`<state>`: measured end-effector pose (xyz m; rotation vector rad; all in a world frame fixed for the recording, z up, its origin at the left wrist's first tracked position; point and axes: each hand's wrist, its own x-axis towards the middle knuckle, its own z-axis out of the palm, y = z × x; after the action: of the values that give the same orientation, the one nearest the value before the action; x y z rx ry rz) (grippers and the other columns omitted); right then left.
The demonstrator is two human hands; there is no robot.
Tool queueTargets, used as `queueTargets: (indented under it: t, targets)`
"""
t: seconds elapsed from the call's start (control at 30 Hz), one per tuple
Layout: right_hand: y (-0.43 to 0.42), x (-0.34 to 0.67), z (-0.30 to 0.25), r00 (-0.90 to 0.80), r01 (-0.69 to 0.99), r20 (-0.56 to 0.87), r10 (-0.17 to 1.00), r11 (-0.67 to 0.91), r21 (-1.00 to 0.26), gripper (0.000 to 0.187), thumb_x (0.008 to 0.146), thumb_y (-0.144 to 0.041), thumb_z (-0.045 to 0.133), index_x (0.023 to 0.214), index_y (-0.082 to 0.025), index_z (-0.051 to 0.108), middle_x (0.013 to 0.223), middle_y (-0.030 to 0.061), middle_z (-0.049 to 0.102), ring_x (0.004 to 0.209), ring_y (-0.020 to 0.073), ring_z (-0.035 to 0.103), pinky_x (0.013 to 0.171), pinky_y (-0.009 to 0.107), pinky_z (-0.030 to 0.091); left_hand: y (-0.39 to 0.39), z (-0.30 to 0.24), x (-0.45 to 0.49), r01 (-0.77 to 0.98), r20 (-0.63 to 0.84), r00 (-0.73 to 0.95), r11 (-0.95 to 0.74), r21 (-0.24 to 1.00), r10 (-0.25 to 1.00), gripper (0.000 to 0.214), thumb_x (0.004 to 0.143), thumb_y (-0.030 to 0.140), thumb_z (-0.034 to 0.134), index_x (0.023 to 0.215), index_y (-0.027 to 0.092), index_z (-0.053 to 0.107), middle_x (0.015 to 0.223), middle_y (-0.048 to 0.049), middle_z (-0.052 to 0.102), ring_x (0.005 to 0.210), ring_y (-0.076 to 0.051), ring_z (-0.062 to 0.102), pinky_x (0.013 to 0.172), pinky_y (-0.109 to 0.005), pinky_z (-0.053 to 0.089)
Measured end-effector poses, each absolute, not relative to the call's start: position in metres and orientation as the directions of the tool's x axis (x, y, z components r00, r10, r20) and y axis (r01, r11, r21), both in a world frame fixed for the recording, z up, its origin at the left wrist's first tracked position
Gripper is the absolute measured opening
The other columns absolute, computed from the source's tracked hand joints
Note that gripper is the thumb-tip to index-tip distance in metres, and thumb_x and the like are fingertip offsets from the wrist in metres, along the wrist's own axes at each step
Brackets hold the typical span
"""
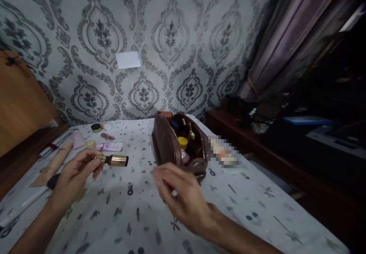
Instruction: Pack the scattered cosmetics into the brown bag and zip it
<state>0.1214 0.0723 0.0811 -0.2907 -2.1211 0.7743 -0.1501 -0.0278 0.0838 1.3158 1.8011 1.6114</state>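
Observation:
My left hand (76, 176) is closed in a pinch on a gold lipstick tube (113, 160), held level above the patterned tablecloth (137, 212). My right hand (183, 196) hovers just in front of an open brown cosmetic pouch (171, 143), blurred by motion, its fingers curled. I cannot make out whether it holds anything. The pouch stands upright in the middle of the table with several small items inside, among them a yellow-capped one (183, 142).
Small cosmetics lie at the back left: a dark jar (96, 127), a white lid (107, 126), a pink tube (109, 146) and a pale yellow jar (91, 144). Long tubes rest along the left edge. A dark wooden bench (228, 124) stands at right.

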Motion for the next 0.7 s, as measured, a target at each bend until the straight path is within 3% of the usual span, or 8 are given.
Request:
queueTargets:
  t: [0.1, 0.17, 0.23, 0.33, 0.43, 0.57, 0.63, 0.7]
  targets:
    - [0.095, 0.161, 0.099, -0.419, 0.190, 0.760, 0.496, 0.867, -0.461, 0.023, 0.094, -0.014, 0.051, 0.111, -0.019, 0.065, 0.104, 0.0101, 0.070, 0.093, 0.0191, 0.069, 0.074, 0.026, 0.056, -0.020, 0.102, -0.136, 0.349, 0.321, -0.468, -0.161, 0.923, 0.823, 0.023, 0.087, 0.043, 0.065, 0.095, 0.022, 0.061, 0.075, 0.0015, 0.059, 0.066, -0.013, 0.054, 0.061, -0.025, 0.042]
    - [0.109, 0.177, 0.095, -0.420, 0.359, 0.727, 0.543, 0.835, -0.417, 0.024, 0.095, -0.020, 0.052, 0.115, -0.020, 0.064, 0.110, 0.0115, 0.069, 0.091, 0.0207, 0.070, 0.068, 0.027, 0.057, -0.013, 0.114, -0.125, 0.344, 0.344, -0.434, -0.200, 0.917, 0.833, 0.019, 0.089, 0.040, 0.064, 0.097, 0.023, 0.061, 0.078, 0.0015, 0.061, 0.069, -0.013, 0.054, 0.063, -0.025, 0.042]
    - [0.116, 0.188, 0.081, -0.483, 0.424, 0.669, 0.566, 0.819, -0.386, 0.022, 0.095, -0.023, 0.052, 0.113, -0.020, 0.065, 0.104, 0.0102, 0.071, 0.080, 0.0197, 0.071, 0.062, 0.027, 0.058, -0.005, 0.126, -0.111, 0.375, 0.382, -0.385, -0.236, 0.896, 0.840, 0.016, 0.090, 0.037, 0.063, 0.100, 0.024, 0.062, 0.084, 0.0008, 0.063, 0.070, -0.013, 0.055, 0.065, -0.025, 0.043]
    - [0.112, 0.198, 0.053, -0.512, 0.386, 0.675, 0.531, 0.844, -0.371, 0.023, 0.096, -0.019, 0.052, 0.114, -0.022, 0.064, 0.100, 0.0083, 0.072, 0.082, 0.0186, 0.072, 0.069, 0.026, 0.061, 0.010, 0.146, -0.086, 0.468, 0.466, -0.289, -0.301, 0.831, 0.836, 0.015, 0.089, 0.034, 0.064, 0.101, 0.025, 0.064, 0.085, 0.0009, 0.064, 0.068, -0.012, 0.055, 0.063, -0.024, 0.044]
    - [0.104, 0.206, 0.028, -0.481, 0.342, 0.732, 0.482, 0.872, -0.350, 0.037, 0.094, -0.011, 0.051, 0.128, -0.024, 0.060, 0.118, 0.0094, 0.069, 0.105, 0.0197, 0.070, 0.089, 0.028, 0.059, 0.027, 0.164, -0.060, 0.579, 0.560, -0.169, -0.378, 0.723, 0.811, 0.012, 0.086, 0.031, 0.066, 0.096, 0.025, 0.067, 0.082, 0.0018, 0.064, 0.068, -0.013, 0.056, 0.059, -0.022, 0.044]
    - [0.102, 0.212, 0.009, -0.468, 0.338, 0.744, 0.477, 0.874, -0.348, 0.051, 0.092, -0.003, 0.049, 0.137, -0.025, 0.054, 0.126, 0.0097, 0.067, 0.114, 0.0193, 0.066, 0.097, 0.028, 0.057, 0.050, 0.177, -0.032, 0.687, 0.593, 0.032, -0.449, 0.572, 0.805, 0.010, 0.088, 0.030, 0.062, 0.094, 0.025, 0.069, 0.085, 0.0015, 0.067, 0.073, -0.015, 0.059, 0.065, -0.024, 0.045]
    - [0.103, 0.213, 0.006, -0.460, 0.333, 0.750, 0.475, 0.875, -0.350, 0.054, 0.091, 0.000, 0.048, 0.138, -0.025, 0.054, 0.125, 0.0100, 0.067, 0.116, 0.0196, 0.065, 0.097, 0.029, 0.057, 0.061, 0.179, -0.021, 0.661, 0.547, 0.084, -0.457, 0.594, 0.833, 0.010, 0.086, 0.031, 0.064, 0.091, 0.025, 0.070, 0.080, 0.0010, 0.065, 0.072, -0.016, 0.059, 0.063, -0.025, 0.044]
    - [0.103, 0.213, 0.006, -0.463, 0.331, 0.745, 0.480, 0.874, -0.357, 0.055, 0.090, 0.000, 0.048, 0.139, -0.025, 0.054, 0.125, 0.0104, 0.067, 0.116, 0.0204, 0.065, 0.096, 0.030, 0.058, 0.074, 0.180, -0.011, 0.571, 0.464, 0.094, -0.429, 0.700, 0.881, 0.006, 0.080, 0.029, 0.070, 0.084, 0.025, 0.071, 0.077, 0.0003, 0.064, 0.074, -0.019, 0.059, 0.063, -0.026, 0.045]
